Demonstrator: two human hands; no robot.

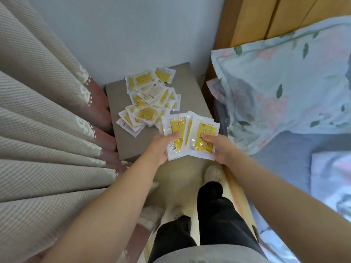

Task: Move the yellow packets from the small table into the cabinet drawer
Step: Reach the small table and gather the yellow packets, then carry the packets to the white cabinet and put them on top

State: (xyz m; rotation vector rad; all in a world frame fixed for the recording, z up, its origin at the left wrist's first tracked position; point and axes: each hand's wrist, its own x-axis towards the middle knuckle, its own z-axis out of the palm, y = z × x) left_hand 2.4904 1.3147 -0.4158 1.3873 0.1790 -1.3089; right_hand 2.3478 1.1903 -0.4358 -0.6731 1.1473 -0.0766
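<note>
Several yellow packets in clear wrappers lie in a loose pile [150,99] on the small grey table [191,88] against the wall. I hold a fanned bunch of yellow packets [190,135] above the table's near edge. My left hand [161,147] grips the bunch's left side, thumb on top. My right hand [221,147] grips its right side, thumb on a packet. No cabinet drawer shows in this view.
A beige curtain [43,120] hangs close on the left. A bed with a floral pillow [281,84] and blue sheet fills the right, with a wooden headboard [262,18] behind. My legs and slippered feet [212,173] stand on the narrow floor strip between.
</note>
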